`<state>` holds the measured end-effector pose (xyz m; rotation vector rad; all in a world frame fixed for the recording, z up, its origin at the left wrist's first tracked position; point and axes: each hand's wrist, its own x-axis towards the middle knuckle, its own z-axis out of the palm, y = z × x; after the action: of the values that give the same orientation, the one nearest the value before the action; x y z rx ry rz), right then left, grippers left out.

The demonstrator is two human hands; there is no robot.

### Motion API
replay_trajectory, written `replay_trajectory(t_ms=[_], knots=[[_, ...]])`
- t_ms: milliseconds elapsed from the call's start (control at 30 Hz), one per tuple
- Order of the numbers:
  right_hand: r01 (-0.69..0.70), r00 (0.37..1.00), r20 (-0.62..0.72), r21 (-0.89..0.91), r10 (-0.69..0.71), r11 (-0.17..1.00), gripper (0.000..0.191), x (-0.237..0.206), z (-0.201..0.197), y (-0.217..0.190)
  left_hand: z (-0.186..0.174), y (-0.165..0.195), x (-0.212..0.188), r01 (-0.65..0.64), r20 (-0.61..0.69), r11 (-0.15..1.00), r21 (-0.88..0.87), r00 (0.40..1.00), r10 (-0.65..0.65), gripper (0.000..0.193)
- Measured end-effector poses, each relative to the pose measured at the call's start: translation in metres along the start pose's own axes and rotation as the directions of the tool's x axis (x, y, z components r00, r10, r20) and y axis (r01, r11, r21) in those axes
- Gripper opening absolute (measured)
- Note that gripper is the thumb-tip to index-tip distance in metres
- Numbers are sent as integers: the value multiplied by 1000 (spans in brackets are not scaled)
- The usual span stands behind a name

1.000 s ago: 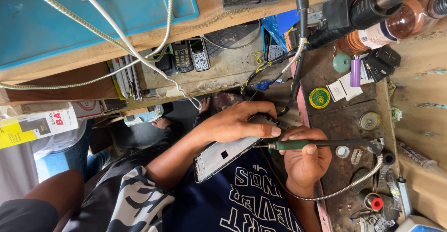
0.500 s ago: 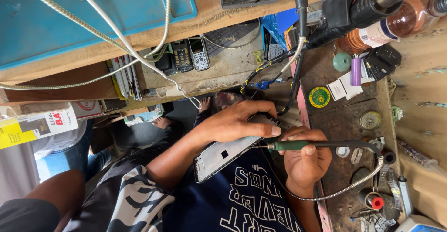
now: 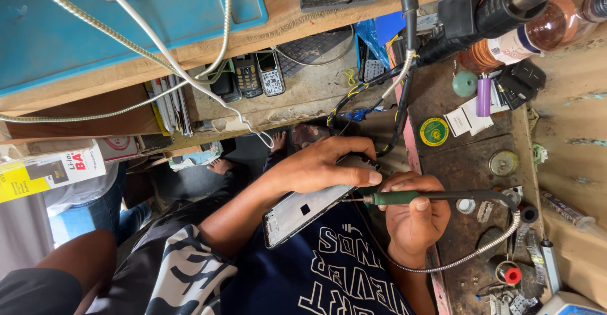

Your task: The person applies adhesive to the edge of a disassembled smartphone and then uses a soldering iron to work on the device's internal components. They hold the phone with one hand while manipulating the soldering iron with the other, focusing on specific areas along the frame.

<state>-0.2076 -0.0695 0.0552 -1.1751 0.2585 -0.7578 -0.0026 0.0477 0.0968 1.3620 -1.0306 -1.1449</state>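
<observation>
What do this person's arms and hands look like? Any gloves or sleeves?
No gloves: the left hand and right hand are bare, with no rings or watch visible. Both forearms are uncovered. A black-and-white patterned cloth shows near the left elbow, beside a navy shirt with white lettering.

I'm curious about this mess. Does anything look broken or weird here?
Yes: the phone in the left hand looks stripped, a bare grey panel with a small square hole. The right hand holds a green-handled soldering iron to its edge.
</observation>
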Motion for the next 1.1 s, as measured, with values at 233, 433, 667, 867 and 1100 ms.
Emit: replay_trajectory(t_ms=[233,433,667,867,1100], knots=[[10,1000,3,-18,-10,1000,40,1,-2,1,0,-1,1,-10,5,1000,-11,1000,10,44],[11,1000,-1,-23,-11,1000,40,0,-1,0,0,-1,1,-13,7,1000,-7,1000,14,44],[13,1000,-3,-30,-13,999,42,0,-1,0,0,-1,1,-17,0,1000,7,1000,17,45],[7,1000,3,-21,-7,1000,41,0,-1,-1,0,-1,1,-23,-5,1000,15,1000,23,45],[13,1000,-10,-34,-13,999,40,1,-1,-1,0,0,2,-25,0,1000,9,1000,25,45]])
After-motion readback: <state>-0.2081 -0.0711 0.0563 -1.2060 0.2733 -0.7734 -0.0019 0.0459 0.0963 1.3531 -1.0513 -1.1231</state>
